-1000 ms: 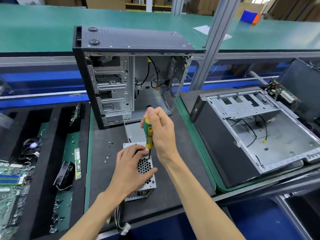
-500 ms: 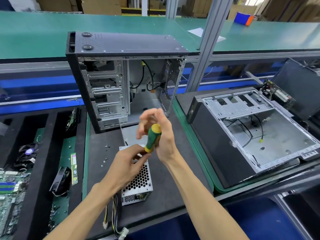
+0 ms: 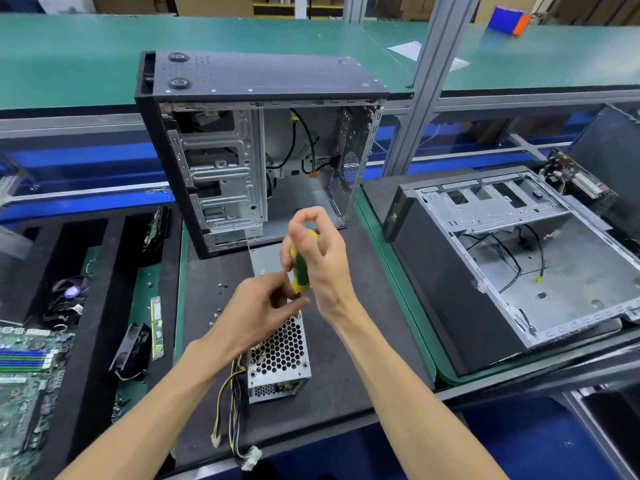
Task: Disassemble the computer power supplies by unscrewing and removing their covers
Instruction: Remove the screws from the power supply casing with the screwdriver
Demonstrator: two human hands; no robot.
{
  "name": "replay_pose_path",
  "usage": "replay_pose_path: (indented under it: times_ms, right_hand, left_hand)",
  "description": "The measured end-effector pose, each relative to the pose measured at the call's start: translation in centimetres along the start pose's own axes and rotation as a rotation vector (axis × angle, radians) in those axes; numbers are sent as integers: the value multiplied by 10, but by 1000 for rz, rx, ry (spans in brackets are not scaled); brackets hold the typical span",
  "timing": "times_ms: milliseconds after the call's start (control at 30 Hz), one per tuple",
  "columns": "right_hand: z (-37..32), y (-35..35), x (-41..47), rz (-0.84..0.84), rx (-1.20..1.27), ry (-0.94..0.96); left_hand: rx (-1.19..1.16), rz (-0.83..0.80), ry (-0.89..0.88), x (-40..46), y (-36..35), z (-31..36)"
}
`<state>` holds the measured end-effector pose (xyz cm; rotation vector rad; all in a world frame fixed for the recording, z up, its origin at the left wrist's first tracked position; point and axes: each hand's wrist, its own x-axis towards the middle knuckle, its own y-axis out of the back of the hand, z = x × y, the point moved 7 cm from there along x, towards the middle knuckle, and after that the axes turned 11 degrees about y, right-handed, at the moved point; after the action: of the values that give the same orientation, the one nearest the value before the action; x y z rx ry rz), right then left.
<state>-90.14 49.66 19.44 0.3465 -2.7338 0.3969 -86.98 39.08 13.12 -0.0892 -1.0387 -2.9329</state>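
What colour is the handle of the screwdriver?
Green and yellow: the screwdriver handle, gripped in the right hand, shows in the head view.

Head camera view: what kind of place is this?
Probably a computer teardown workshop: an opened black tower case stands on a green-edged workbench, a green motherboard lies in a tray, and a perforated silver power supply awaits unscrewing.

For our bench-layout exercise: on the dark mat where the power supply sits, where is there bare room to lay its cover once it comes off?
The dark mat lies bare right of the power supply, up to its green edge, and also near the front left corner. It is crowded left of the supply's far end, where loose screws lie, at the cables trailing off the front, and behind, where the upright case stands.
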Motion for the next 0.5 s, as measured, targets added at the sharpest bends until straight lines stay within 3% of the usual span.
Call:
replay_pose_path:
  times_ms: [167, 333, 500]
  right_hand:
    - [3, 3, -2, 62, -50, -2]
    - [15, 3, -4, 102, 52, -75]
    - [4, 15, 4, 163, 198, -6]
  left_hand:
    - [-36, -187, -67, -5, -4, -1]
    - [28, -127, -9, -2, -1, -2]
    - [172, -207, -60, -9, -8, -6]
